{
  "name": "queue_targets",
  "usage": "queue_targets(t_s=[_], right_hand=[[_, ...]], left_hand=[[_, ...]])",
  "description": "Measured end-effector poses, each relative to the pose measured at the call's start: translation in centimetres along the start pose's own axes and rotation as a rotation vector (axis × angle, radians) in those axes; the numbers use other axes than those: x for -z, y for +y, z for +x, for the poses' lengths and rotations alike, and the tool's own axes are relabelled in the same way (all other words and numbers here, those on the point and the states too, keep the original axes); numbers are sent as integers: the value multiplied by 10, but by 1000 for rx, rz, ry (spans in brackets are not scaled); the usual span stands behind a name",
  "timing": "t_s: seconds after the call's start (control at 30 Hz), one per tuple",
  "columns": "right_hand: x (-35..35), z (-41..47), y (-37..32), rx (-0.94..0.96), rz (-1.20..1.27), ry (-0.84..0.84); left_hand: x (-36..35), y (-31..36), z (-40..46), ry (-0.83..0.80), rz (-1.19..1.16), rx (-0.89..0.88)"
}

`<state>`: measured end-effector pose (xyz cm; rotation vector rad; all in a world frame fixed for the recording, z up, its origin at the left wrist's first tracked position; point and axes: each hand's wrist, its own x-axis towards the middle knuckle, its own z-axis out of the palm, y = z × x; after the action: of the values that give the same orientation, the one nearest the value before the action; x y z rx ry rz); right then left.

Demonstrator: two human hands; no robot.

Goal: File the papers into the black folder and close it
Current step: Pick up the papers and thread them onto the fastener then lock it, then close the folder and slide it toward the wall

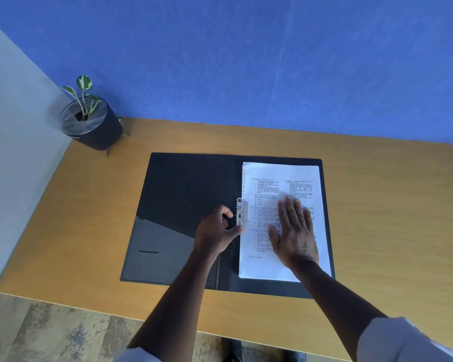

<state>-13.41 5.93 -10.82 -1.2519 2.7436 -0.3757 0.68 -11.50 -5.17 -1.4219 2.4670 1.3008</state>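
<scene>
Black folder [183, 205] lies open flat on the wooden desk [377, 218]. The papers [280, 184] are a stack on its right-hand panel, edges roughly square with the panel. The metal clip [240, 211] sits at the stack's 9 o'clock edge, next to the spine.

Right hand [294, 231]: palm down, fingers spread and flat on the lower half of the stack, gripping nothing, just pinning it. Left hand [216, 232]: curled at the clip, thumb touching the lower end of the clip and the paper edge, index finger bent just off its 9 o'clock side. Whether the fingers actually pinch the clip, cannot tell.

Risks, judged from here:
- Clip likely not locked yet. If the left thumb slips off, the clamp could snap back or catch only part of the stack.
- Top sheet sits slightly off the ones below at 12 o'clock. If the right palm lifts early, sheets could fan out and stick past the cover on closing.
- Left cover has to swing across from 9 o'clock, so both forearms sit in its path.

Potted plant [89, 121] at 10 o'clock is well apart, no interference.
</scene>
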Motion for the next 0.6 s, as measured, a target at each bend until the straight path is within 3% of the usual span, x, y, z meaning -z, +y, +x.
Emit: queue_targets(t_s=[0.4,0.6], right_hand=[[1,1,0,5,-9,-4],[1,2,-1,10,-7,-13]], left_hand=[[1,-1,-1,13,-80,30],[-6,-3,-9,125,-81,-19]])
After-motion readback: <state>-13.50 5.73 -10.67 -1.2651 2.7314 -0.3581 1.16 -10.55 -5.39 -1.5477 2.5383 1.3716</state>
